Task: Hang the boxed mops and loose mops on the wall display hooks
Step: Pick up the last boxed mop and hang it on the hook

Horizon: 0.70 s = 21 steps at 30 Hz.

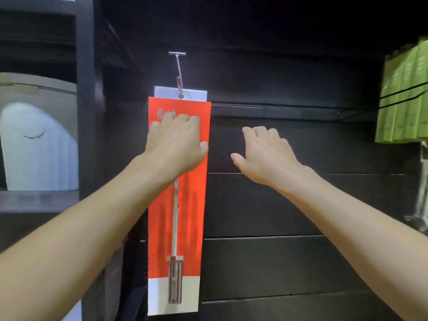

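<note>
As boxed mop [162, 228] hangs, left hand [174, 144] touches it — right hand [266, 156] apart.

The dark slatted wall [289, 205] carries one metal hook [178, 70]; a red mop box [183, 216] hangs from it by its white tab. Green packs [403, 93] are at its right edge.

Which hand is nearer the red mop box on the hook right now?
Left. The left hand rests on the upper front of the red mop box; the right hand hovers to its right, clear of it.
</note>
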Tool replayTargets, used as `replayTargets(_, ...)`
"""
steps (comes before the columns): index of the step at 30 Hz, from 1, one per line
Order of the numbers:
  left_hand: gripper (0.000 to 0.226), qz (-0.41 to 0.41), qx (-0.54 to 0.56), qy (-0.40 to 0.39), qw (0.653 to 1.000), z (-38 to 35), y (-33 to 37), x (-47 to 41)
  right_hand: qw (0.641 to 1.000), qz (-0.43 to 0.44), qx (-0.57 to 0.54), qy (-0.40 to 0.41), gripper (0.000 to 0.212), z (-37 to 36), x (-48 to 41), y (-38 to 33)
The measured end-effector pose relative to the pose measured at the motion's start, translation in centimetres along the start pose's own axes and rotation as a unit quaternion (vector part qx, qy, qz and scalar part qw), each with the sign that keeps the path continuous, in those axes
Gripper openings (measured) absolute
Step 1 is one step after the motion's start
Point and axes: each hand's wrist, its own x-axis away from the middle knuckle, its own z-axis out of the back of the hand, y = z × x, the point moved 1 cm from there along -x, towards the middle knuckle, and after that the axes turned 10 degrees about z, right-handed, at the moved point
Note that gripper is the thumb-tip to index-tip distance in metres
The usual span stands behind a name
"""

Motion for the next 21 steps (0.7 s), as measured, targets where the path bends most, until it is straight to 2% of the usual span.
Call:
replayTargets(5, 0.051, -0.047, -0.011, -0.03, 0.998, 0.0, 7.1, 4.8, 0.999, -0.016, 0.047, -0.005, 0.052, 1.4, 7.0, 5.4)
replayTargets(11, 0.053, -0.124, 0.015, -0.039, 0.991, 1.3, 19.0, 11.6, 0.994, -0.053, 0.086, -0.04, 0.064, 4.5, 18.2, 13.1)
replayTargets(16, 0.06, -0.194, 0.072, -0.051, 0.977, 2.8, 29.4, 17.8, 0.983, -0.106, 0.122, -0.089, 0.074, 8.0, 28.3, 19.3)
replayTargets(21, 0.063, -0.267, 0.146, -0.08, 0.949, 4.9, 39.4, 23.2, 0.958, -0.181, 0.177, -0.137, 0.074, 12.1, 37.7, 25.1)
